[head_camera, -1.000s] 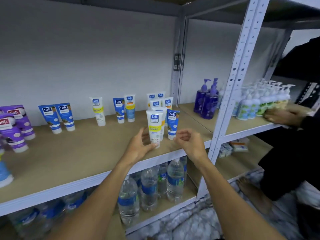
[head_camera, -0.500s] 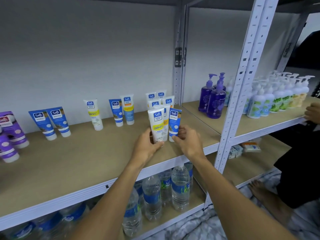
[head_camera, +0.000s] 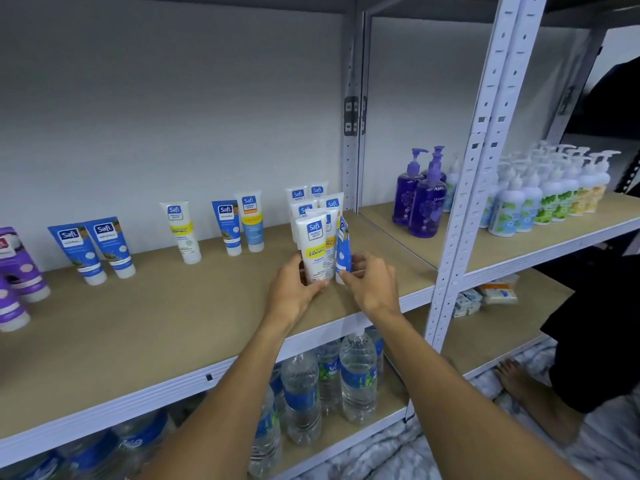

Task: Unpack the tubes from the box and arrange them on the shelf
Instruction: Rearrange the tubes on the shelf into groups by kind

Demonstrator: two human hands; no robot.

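Over the last second both hands have closed in from open, hovering poses onto the 2 front tubes near the right end of the shelf [head_camera: 173, 323]. The left hand [head_camera: 294, 289] now grips the lower half of the white tube [head_camera: 317, 244], fingers curled round it. The right hand [head_camera: 372, 289] pinches the blue tube [head_camera: 343, 249] near its cap. That blue tube faced forward a moment ago; now it is turned almost edge-on and leans slightly, so it looks to be coming off the board or being re-faced. I judge this to be the arranging part of the job, not unpacking: no box is in view

The white tube stands cap-down and upright, with a blue logo patch on top and a yellow band across its middle. The blue tube, touching it on the right, is glossy blue with a white cap. Both are soft squeeze tubes and should tip easily on their narrow caps. Just behind them stand the back tubes [head_camera: 304, 199], a tight white cluster. Further left along the shelf stand a tube pair [head_camera: 239, 223], a single white tube [head_camera: 181, 230] and 2 blue tubes [head_camera: 91, 249], well apart
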